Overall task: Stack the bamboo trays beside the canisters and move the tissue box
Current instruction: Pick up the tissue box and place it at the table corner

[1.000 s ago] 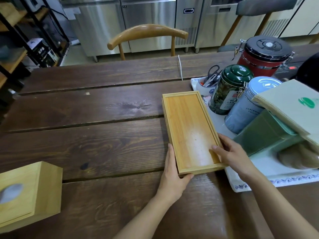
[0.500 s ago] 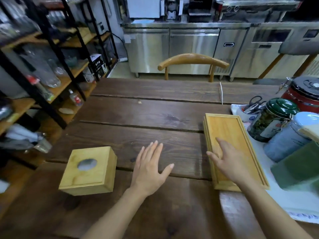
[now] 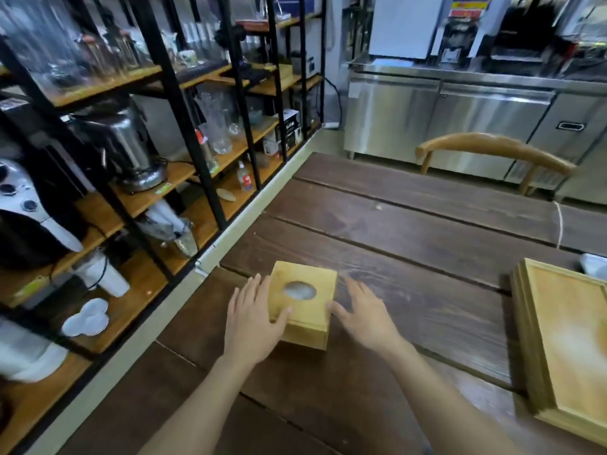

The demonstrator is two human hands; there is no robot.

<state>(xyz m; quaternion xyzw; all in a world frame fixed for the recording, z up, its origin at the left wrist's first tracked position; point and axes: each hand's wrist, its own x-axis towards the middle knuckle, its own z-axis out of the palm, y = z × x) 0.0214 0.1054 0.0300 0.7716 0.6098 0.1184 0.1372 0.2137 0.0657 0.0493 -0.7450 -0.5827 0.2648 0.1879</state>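
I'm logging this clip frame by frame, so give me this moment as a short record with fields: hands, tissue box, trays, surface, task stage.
left hand: open, palm against the tissue box's left side, thumb on its top
right hand: open, fingers spread, at the box's right side; contact unclear
tissue box: wooden, oval opening on top, resting on the table
bamboo trays: stacked at the right edge of view, partly cut off
table: dark wooden planks
task stage: trays stacked; box not yet lifted
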